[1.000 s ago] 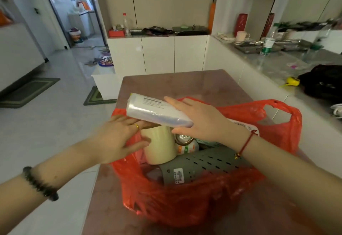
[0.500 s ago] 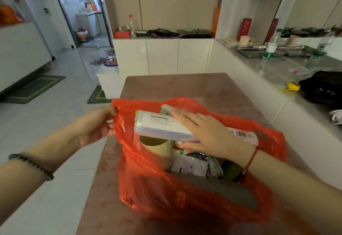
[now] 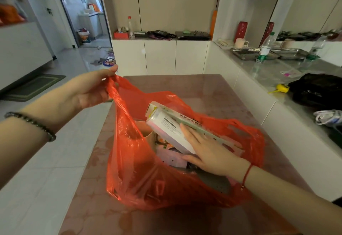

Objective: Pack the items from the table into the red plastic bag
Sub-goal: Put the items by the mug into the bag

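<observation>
Red plastic bag (image 3: 148, 175) sits on the brown table (image 3: 212, 90), mouth open, between the two hands. Left hand (image 3: 90, 88) pinches the bag's left handle (image 3: 114, 85) between thumb and fingers and holds it up and out to the left, so that side of the bag stands tall. Right hand (image 3: 209, 151) is inside the bag mouth, palm down, fingers flat and fairly spread, wrapped over a white roll (image 3: 169, 133) that tilts up to the left; thumb goes under it. Just behind the roll, touching it, a long narrow box (image 3: 187, 119) with red print lies along the same line, its open end flap up near the roll's top end. Below the right hand's fingers: a beige cup (image 3: 148, 134) and a pale pink flat pack (image 3: 172, 158), other contents too cluttered to tell. Bag's right handle (image 3: 238, 129) lies slack beyond the right hand. Black bead bracelet (image 3: 31, 123) on left wrist, red string (image 3: 246, 175) on right wrist.
</observation>
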